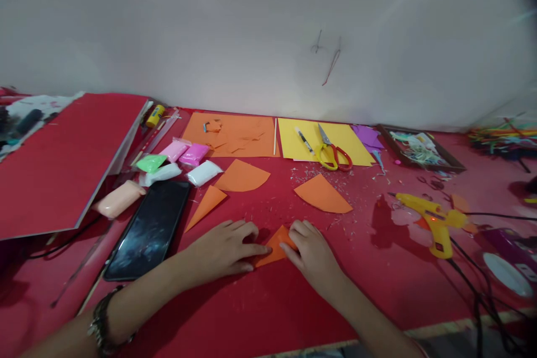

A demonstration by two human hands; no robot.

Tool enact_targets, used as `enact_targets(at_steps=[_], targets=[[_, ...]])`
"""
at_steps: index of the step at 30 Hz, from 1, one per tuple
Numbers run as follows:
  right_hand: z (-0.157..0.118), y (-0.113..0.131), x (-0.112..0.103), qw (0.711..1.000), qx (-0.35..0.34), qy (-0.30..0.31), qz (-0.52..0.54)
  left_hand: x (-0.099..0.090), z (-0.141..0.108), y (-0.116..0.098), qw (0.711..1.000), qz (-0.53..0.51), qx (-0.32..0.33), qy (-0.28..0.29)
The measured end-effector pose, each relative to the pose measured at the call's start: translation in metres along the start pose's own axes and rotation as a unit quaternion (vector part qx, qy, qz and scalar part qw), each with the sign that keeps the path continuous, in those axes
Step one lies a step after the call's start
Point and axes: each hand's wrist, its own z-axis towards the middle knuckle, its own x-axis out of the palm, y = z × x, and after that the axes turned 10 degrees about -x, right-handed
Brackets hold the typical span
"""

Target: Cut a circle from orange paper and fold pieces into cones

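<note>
A small orange paper piece (274,249) lies on the red tabletop between my hands, apparently folded, its peak pointing away from me. My left hand (230,246) grips its left edge, index finger on the paper and thumb at the lower corner. My right hand (312,254) closes on its right edge, thumb on top; the fingers cover that side. Beyond my left hand lie a narrow orange paper wedge (206,206) and an orange quarter-circle (242,176). Another orange paper sector (323,194) rests past my right hand.
Left are a black phone (149,229), clay packets (195,154) and a red board (71,159). Behind lie an orange sheet (247,148) with scraps and a yellow sheet (289,137) bearing scissors (329,151) and a marker (305,141). A corded glue gun (432,221) is right.
</note>
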Motion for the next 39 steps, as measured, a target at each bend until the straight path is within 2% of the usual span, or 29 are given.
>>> enact_targets(at_steps=[7,11,13,16,18,21,26,33,39], targets=[[0.001,0.001,-0.001,1.000,0.000,-0.014,-0.010,-0.013,0.003,0.001,0.999,-0.025,0.011,0.023],[-0.004,0.007,-0.005,0.997,0.001,-0.028,-0.067,-0.017,0.003,0.001,0.999,-0.030,0.015,0.038],[-0.012,0.015,-0.006,0.990,-0.025,-0.072,-0.116,-0.018,0.004,0.001,0.999,-0.035,0.010,0.041],[-0.025,0.031,-0.003,0.975,-0.109,-0.117,-0.155,-0.018,0.003,0.000,0.998,-0.046,-0.005,0.044],[-0.031,0.041,-0.001,0.974,-0.151,-0.104,-0.136,-0.018,0.003,-0.001,0.997,-0.051,-0.012,0.049],[-0.034,0.049,0.001,0.978,-0.173,-0.062,-0.093,-0.020,0.004,-0.001,0.997,-0.047,-0.011,0.060],[-0.035,0.044,-0.003,0.986,-0.148,-0.033,-0.067,-0.023,0.004,-0.001,0.997,-0.040,-0.005,0.067],[-0.044,0.019,-0.007,0.994,-0.080,-0.051,-0.049,-0.022,0.005,-0.001,0.996,-0.046,-0.006,0.072],[-0.057,0.002,-0.011,0.998,-0.039,-0.025,-0.053,-0.019,0.002,0.001,0.997,-0.059,-0.004,0.053]])
